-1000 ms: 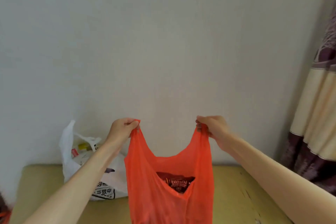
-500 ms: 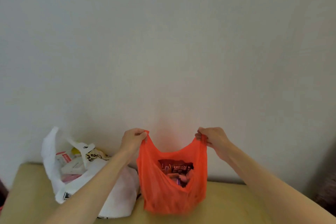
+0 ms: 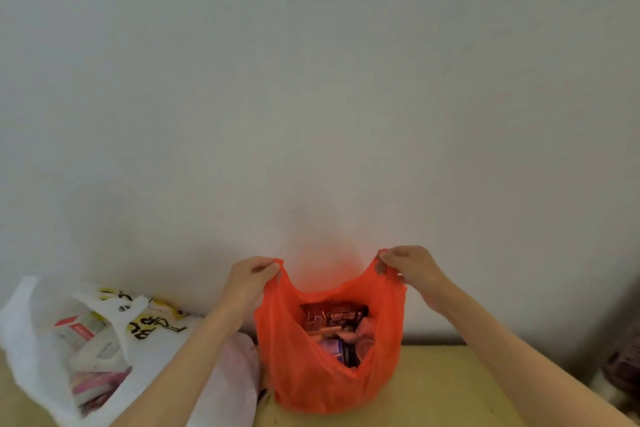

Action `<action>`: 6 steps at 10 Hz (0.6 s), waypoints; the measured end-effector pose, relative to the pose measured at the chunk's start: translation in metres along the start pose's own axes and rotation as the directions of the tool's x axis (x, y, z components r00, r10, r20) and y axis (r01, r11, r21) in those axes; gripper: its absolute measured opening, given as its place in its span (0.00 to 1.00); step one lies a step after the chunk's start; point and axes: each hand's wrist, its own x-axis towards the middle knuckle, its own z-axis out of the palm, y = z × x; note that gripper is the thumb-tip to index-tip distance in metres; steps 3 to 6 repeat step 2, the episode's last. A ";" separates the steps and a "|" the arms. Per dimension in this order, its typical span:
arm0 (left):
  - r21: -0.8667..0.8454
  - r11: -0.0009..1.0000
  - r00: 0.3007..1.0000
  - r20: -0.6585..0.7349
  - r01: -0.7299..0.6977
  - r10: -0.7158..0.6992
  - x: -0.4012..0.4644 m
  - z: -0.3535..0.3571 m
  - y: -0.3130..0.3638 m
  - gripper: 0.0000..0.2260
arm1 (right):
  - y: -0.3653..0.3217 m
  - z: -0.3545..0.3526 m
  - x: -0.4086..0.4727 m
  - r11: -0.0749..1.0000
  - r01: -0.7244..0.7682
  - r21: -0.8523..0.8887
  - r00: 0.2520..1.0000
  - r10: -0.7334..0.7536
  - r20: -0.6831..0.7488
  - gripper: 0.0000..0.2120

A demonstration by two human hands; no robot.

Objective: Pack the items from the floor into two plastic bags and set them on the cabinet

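An orange plastic bag (image 3: 308, 381) stands on the yellowish cabinet top (image 3: 446, 388) against the wall, its mouth held wide. Inside it I see a dark red snack packet (image 3: 332, 317) and several other small packs. My left hand (image 3: 252, 279) pinches the bag's left handle and my right hand (image 3: 407, 263) pinches its right handle. A white plastic bag (image 3: 145, 347) with black and yellow print lies slumped on the cabinet to the left, with boxes and packets showing in its open mouth.
A plain pale wall (image 3: 311, 97) rises directly behind the cabinet. At the far right edge a dark patterned curtain (image 3: 623, 367) hangs beside the cabinet's end. My left forearm crosses in front of the white bag.
The orange bag has come down from hanging in the air and now sits on the cabinet top with its sides slack. Both hands lowered with it, still on the handles. The view shifted left.
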 end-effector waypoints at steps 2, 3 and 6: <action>0.232 0.971 0.998 -0.012 -0.051 0.055 0.016 -0.004 -0.003 0.04 | 0.005 -0.008 0.014 0.992 -0.020 -0.124 0.997 0.029 0.077 0.10; 0.232 0.971 0.998 -0.012 -0.051 0.055 0.016 -0.004 -0.003 0.04 | 0.005 -0.008 0.014 0.992 -0.020 -0.124 0.997 0.029 0.077 0.10; 0.232 0.971 0.998 -0.012 -0.051 0.055 0.016 -0.004 -0.003 0.04 | 0.005 -0.008 0.014 0.992 -0.020 -0.124 0.997 0.029 0.077 0.10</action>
